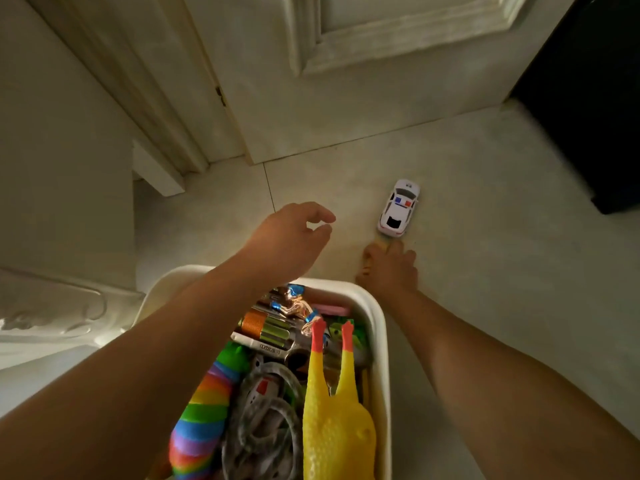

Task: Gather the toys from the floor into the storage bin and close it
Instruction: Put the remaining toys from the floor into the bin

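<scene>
White police car (398, 208) is sitting at the outstretched fingertips of your right hand (389, 268); your left hand (291, 233) is hovering loosely curled, empty, near the bin (379, 341) holding a yellow chicken (332, 427).

A white toy police car (398, 207) with a red-and-blue roof light stands on its wheels on the floor, at 1 o'clock from the storage bin (379, 327). The white bin is open and full: a yellow rubber chicken (332, 417) lies at 3 o'clock, feet toward 12, and a rainbow segmented toy (204, 410) at 9 o'clock.
</scene>
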Motion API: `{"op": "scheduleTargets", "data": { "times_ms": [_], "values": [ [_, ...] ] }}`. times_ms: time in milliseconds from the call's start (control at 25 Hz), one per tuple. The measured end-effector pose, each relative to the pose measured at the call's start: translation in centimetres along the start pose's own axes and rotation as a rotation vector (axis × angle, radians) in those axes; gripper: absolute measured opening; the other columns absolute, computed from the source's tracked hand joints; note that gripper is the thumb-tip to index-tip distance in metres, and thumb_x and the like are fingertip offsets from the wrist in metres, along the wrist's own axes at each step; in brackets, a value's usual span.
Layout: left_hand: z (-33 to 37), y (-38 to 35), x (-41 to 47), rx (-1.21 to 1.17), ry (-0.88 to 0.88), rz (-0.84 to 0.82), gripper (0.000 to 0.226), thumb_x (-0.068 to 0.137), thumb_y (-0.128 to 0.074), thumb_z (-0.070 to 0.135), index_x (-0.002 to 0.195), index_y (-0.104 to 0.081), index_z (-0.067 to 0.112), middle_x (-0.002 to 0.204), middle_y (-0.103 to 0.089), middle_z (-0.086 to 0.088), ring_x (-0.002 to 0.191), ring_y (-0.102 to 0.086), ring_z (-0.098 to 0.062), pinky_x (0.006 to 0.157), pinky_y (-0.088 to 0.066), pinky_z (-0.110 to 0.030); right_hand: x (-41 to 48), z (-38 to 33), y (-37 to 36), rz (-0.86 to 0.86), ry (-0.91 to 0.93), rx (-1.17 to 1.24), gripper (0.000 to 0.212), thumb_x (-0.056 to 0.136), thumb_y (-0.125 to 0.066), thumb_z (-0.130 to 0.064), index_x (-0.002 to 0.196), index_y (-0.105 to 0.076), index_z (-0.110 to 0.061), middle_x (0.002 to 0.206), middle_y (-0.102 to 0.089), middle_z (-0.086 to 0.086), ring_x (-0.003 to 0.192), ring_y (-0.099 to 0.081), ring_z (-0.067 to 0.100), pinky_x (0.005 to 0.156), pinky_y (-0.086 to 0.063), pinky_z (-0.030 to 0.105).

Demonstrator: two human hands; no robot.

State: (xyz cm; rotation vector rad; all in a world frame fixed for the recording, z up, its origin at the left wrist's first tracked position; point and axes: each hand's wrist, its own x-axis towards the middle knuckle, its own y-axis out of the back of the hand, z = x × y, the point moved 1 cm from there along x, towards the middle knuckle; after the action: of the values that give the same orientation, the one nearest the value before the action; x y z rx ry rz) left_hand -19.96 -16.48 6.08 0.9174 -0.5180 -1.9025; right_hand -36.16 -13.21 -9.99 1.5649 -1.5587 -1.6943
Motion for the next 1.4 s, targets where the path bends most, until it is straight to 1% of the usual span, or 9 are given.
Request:
{"op": "scheduleTargets", "data": {
  "times_ms": [240, 440, 640, 760, 840, 920, 1000, 1200, 1400],
  "values": [
    [0.2, -0.8, 0.4, 0.009, 0.063, -0.078, 0.032, 0.096, -0.050, 0.034, 0.126, -0.057, 0.027, 0.126, -0.059, 0.004, 0.097, -0.053, -0.010, 0.084, -0.040, -0.023, -1.0, 2.1, 0.1, 0.132, -0.041, 0.314, 0.015, 0.083, -0.058, -0.010, 0.097, -0.055, -0.015, 0.130, -0.034, 0.015, 0.098, -0.050, 0.033, 0.080, -0.041, 0.032],
    [1.4, -0.2, 0.1, -0.165, 0.110, -0.104, 0.023, 0.093, -0.055, 0.042, 0.099, -0.061, 0.020, 0.105, -0.061, -0.005, 0.104, -0.062, -0.024, 0.099, -0.048, -0.042, -3.5, 1.6, 6.9, 0.010, -0.025, 0.938, 0.048, 0.078, -0.070, -0.019, 0.119, -0.050, -0.033, 0.130, -0.047, 0.001, 0.101, -0.055, 0.020, 0.068, -0.045, 0.027],
    [3.6, -1.4, 0.0, -0.793, 0.256, -0.301, 0.054, 0.084, -0.066, 0.048, 0.129, -0.049, 0.023, 0.122, -0.061, -0.009, 0.104, -0.066, -0.029, 0.085, -0.057, -0.045, -5.9, -3.7, 12.9, 0.036, 0.295, 1.086, 0.084, 0.072, -0.074, -0.010, 0.138, -0.032, -0.041, 0.120, -0.058, -0.002, 0.101, -0.062, 0.015, 0.087, -0.055, 0.036],
    [3.0, -1.5, 0.6, -0.984, 0.312, -0.228, 0.034, 0.087, -0.067, 0.032, 0.114, -0.061, 0.014, 0.102, -0.068, -0.011, 0.090, -0.069, -0.027, 0.082, -0.058, -0.047, -6.3, -5.3, 12.3, -0.217, 0.419, 1.153, 0.096, 0.069, -0.069, -0.012, 0.145, -0.021, -0.044, 0.121, -0.061, -0.002, 0.102, -0.066, 0.015, 0.087, -0.055, 0.033],
    [2.0, -1.2, 1.0, -1.016, 0.375, -0.108, 0.021, 0.088, -0.065, 0.022, 0.106, -0.063, 0.010, 0.094, -0.067, -0.012, 0.083, -0.068, -0.027, 0.080, -0.059, -0.044, -5.5, -5.4, 11.3, -0.272, 0.449, 1.222, 0.076, 0.072, -0.064, -0.028, 0.141, -0.037, -0.039, 0.126, -0.061, -0.002, 0.114, -0.061, 0.017, 0.096, -0.049, 0.034],
    [1.0, -0.5, 1.5, -1.085, 0.433, -0.023, 0.019, 0.086, -0.066, 0.017, 0.101, -0.059, 0.009, 0.095, -0.067, -0.014, 0.077, -0.069, -0.029, 0.073, -0.060, -0.043, -3.2, -4.8, 10.1, 0.005, 0.377, 1.067, 0.041, 0.087, -0.054, -0.031, 0.128, -0.055, -0.031, 0.123, -0.063, -0.004, 0.119, -0.056, 0.015, 0.097, -0.044, 0.030],
    [0.2, 0.3, 1.6, -1.117, 0.449, 0.025, 0.021, 0.085, -0.067, 0.017, 0.102, -0.057, 0.009, 0.098, -0.069, -0.016, 0.073, -0.071, -0.028, 0.066, -0.062, -0.039, 0.1, -3.0, 8.1, 0.301, 0.182, 0.646, 0.037, 0.094, -0.049, -0.032, 0.130, -0.056, -0.027, 0.139, -0.051, 0.002, 0.130, -0.045, 0.024, 0.104, -0.039, 0.034],
    [-1.1, 1.8, 1.5, -1.115, 0.441, 0.023, 0.038, 0.084, -0.068, 0.020, 0.117, -0.053, 0.008, 0.111, -0.069, -0.018, 0.074, -0.074, -0.027, 0.065, -0.062, -0.038, 5.7, 0.2, 3.9, 0.056, 0.072, 0.071, 0.063, 0.092, -0.049, -0.051, 0.149, -0.023, -0.042, 0.162, 0.015, 0.005, 0.147, -0.006, 0.042, 0.118, -0.016, 0.052],
    [-1.3, 2.4, 1.5, -1.138, 0.436, -0.007, 0.042, 0.083, -0.068, 0.021, 0.120, -0.051, 0.010, 0.112, -0.070, -0.017, 0.073, -0.074, -0.026, 0.063, -0.061, -0.037, 5.8, 0.4, 3.1, 0.038, 0.026, 0.019, 0.059, 0.093, -0.054, -0.041, 0.147, -0.034, -0.030, 0.161, 0.018, 0.001, 0.136, -0.027, 0.044, 0.110, -0.034, 0.044]
  ]
}}
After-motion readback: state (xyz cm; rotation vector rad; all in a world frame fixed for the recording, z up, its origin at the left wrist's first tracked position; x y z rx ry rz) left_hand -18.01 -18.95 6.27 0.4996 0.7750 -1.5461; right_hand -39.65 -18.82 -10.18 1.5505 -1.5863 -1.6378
